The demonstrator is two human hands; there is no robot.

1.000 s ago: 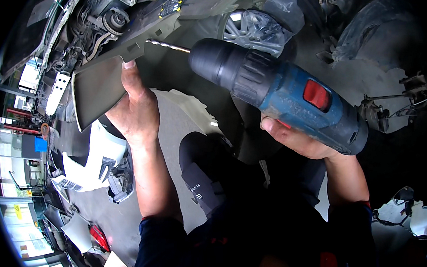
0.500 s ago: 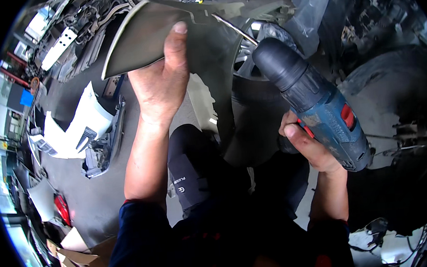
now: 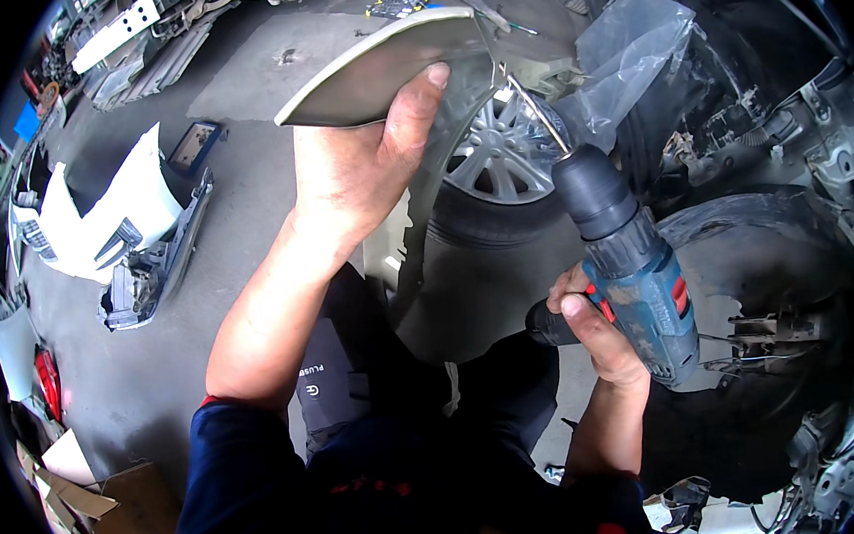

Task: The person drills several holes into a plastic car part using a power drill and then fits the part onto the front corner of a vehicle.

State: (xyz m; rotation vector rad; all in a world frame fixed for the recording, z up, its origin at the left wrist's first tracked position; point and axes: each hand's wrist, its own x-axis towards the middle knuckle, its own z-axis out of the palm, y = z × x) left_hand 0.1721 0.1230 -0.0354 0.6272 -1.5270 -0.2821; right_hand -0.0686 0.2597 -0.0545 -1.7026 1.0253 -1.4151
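Observation:
My left hand point(image 3: 364, 167) is closed on the edge of a grey-green curved car body panel point(image 3: 391, 64), thumb over its inner face and fingers hidden beneath. In my right hand point(image 3: 601, 339) is a blue and black power drill point(image 3: 639, 280), gripped by its handle near the red trigger. A long drill bit point(image 3: 538, 113) points up and left from the chuck. Its tip lies by the panel's right end, and I cannot tell whether they touch. Below the panel a silver spoked wheel point(image 3: 503, 151) with its tyre is partly covered.
Clear plastic sheeting point(image 3: 631, 55) hangs beyond the drill. A dark wheel arch point(image 3: 766, 240) and bared car parts stand at the right. On the floor at left lie a white bumper point(image 3: 122, 221), a shallow tray point(image 3: 195, 147) and cardboard point(image 3: 131, 521). Stripped metal parts point(image 3: 128, 34) sit at far left.
The view has shifted, showing more floor and wheel. The drill and its bit tip now appear closer to the panel's right end. Both hands keep their holds.

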